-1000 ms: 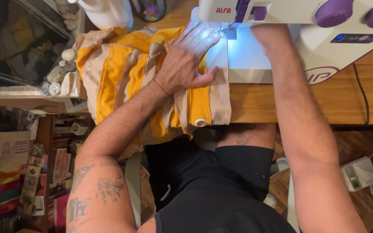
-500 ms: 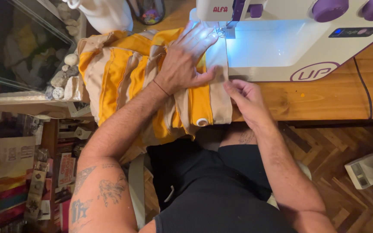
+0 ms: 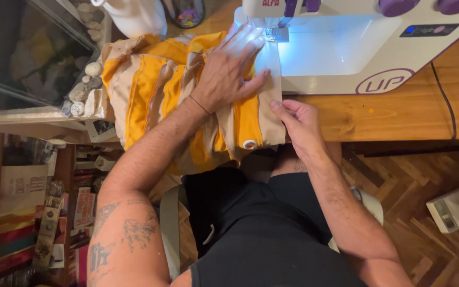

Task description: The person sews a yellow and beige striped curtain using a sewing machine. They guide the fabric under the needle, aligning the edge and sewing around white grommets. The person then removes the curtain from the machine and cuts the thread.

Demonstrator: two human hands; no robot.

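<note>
You were at the stitching step: the yellow and beige cloth (image 3: 187,95) lay bunched on the wooden counter (image 3: 399,114), its right-hand edge running up under the needle of the white sewing machine (image 3: 357,48), and both your hands were set to guide it. Your left hand (image 3: 227,72) lay flat on top of the cloth just beside the needle, fingers spread apart and pressing down, gripping nothing. Your right hand (image 3: 301,125) rested at the counter's front edge, its fingers close together and touching the beige hem near the lower corner; whether they pinched the hem or only steadied it, I could not tell. As I judge it, the next move called for an even feed, the flat hand keeping the seam line straight while the lower hand held the hem taut, with the fingertips kept clear of the needle. Much was hard to make out: the needle and foot were washed out by the machine's lamp, the machine's top was cut off by the frame, and the cloth's lower folds hung over the counter edge toward your lap. A white round piece (image 3: 249,144) on the cloth could have been a snap or an eyelet.
</note>
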